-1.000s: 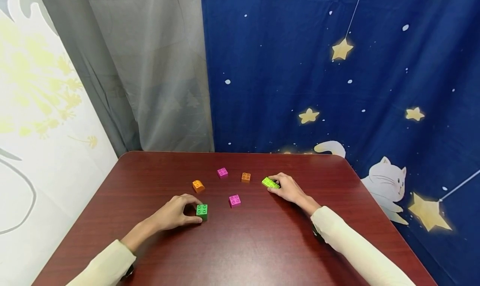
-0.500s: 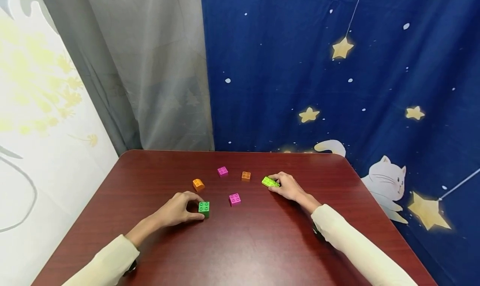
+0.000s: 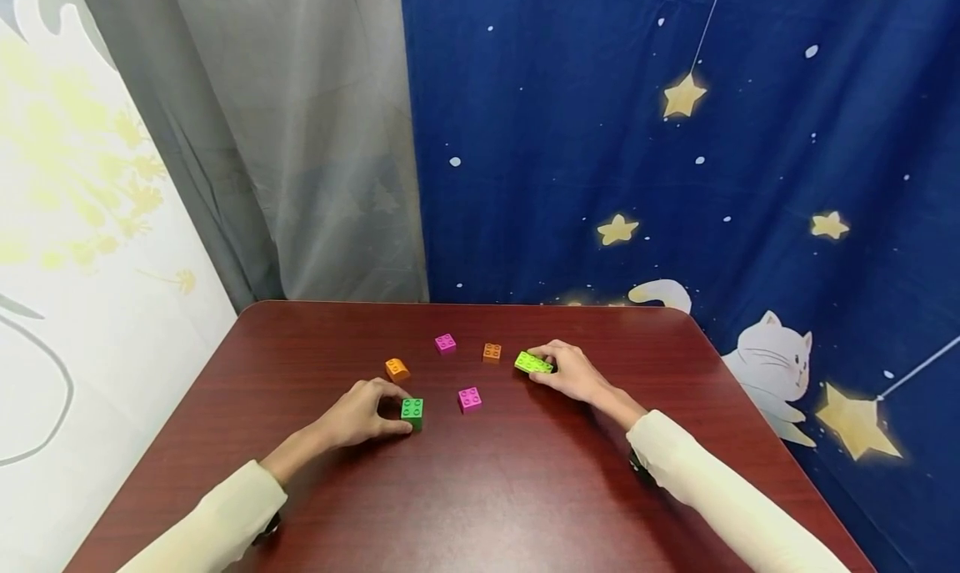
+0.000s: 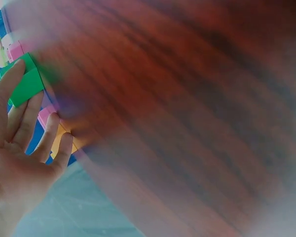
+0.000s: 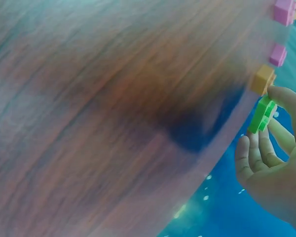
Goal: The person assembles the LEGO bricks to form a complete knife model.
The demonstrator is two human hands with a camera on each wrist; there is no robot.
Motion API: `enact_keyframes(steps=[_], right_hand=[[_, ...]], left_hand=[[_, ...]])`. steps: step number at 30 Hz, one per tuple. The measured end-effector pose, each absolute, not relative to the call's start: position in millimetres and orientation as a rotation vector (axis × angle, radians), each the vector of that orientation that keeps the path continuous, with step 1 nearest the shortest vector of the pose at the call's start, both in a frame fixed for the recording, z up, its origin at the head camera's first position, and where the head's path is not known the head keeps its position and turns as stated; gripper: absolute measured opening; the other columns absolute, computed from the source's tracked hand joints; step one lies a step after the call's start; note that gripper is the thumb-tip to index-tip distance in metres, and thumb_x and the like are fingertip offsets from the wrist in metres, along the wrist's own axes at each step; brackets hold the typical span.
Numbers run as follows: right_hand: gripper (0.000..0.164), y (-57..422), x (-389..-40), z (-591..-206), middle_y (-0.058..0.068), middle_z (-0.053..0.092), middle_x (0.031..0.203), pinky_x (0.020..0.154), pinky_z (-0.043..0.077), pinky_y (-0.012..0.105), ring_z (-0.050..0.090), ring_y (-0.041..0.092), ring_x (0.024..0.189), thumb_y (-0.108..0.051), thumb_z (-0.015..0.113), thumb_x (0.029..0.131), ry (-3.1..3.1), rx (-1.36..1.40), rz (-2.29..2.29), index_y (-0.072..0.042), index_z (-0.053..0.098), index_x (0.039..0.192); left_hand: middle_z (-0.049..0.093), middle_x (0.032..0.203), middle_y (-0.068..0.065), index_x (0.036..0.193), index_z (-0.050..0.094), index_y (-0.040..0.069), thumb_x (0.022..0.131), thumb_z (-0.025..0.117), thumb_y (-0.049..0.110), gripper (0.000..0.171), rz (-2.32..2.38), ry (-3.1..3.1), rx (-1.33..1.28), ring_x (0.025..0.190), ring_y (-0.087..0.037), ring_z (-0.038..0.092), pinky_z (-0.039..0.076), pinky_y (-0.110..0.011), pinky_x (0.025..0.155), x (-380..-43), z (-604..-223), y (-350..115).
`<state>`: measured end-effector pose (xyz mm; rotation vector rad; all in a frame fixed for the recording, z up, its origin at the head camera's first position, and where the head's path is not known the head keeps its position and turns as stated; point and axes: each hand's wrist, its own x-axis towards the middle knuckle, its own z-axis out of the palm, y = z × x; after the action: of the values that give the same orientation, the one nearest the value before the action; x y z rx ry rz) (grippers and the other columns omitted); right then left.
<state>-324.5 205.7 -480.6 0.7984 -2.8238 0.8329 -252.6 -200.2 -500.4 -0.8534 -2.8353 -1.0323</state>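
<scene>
Between thumb and fingers, my left hand (image 3: 362, 414) pinches a green building brick (image 3: 412, 413), studs up; the left wrist view shows the green brick (image 4: 27, 84) there too. Off to the right, my right hand (image 3: 572, 371) pinches a long lime-green brick (image 3: 533, 363) by its near side, and in the right wrist view this lime brick (image 5: 262, 114) sits between thumb and fingers. Closest to the green brick is a pink brick (image 3: 469, 400). Just left of the lime brick lies a brown-orange brick (image 3: 491, 353).
A second pink brick (image 3: 446, 344) lies toward the back of the dark red table (image 3: 480, 490). Beyond my left fingers sits an orange brick (image 3: 397, 369) with a sloped side. Grey and blue curtains (image 3: 540, 139) hang behind the table's far edge.
My left hand has moved a little forward and to the right with the green brick. My right hand has shifted slightly left, bringing the lime brick nearer the brown-orange one.
</scene>
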Motion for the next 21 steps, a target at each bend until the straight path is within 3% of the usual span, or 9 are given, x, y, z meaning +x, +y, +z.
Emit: enact_keyframes(steps=[7,14,21], right_hand=[[0.039,187,-319,-470,0.004,0.072,0.103,0.073,0.05,0.027,0.065,0.018,0.088,-0.017,0.087,0.085,-2.756,0.893,0.894,-0.006,0.076,0.121],[0.038,168,-313,-464,0.005,0.073,0.101,0.069,0.05,0.022,0.066,0.023,0.083,-0.018,0.087,0.085,-2.756,0.977,0.934,-0.006,0.077,0.119],[0.036,150,-307,-461,0.003,0.072,0.099,0.071,0.053,0.025,0.066,0.022,0.084,-0.018,0.087,0.085,-2.742,1.052,0.934,-0.008,0.077,0.117]], left_hand=[[0.072,0.092,0.013,0.106,0.079,0.018,0.081,0.091,0.034,0.033,-1.034,-2.862,-0.855,0.086,-0.012,0.066,0.056,-0.031,0.077,-259,-499,-199],[0.073,0.09,0.015,0.103,0.079,0.019,0.079,0.093,0.032,0.031,-1.077,-2.878,-0.837,0.086,-0.014,0.07,0.058,-0.035,0.078,-260,-497,-198],[0.074,0.091,0.014,0.103,0.08,0.019,0.079,0.093,0.032,0.031,-1.072,-2.879,-0.827,0.086,-0.014,0.07,0.058,-0.036,0.078,-259,-496,-197]])
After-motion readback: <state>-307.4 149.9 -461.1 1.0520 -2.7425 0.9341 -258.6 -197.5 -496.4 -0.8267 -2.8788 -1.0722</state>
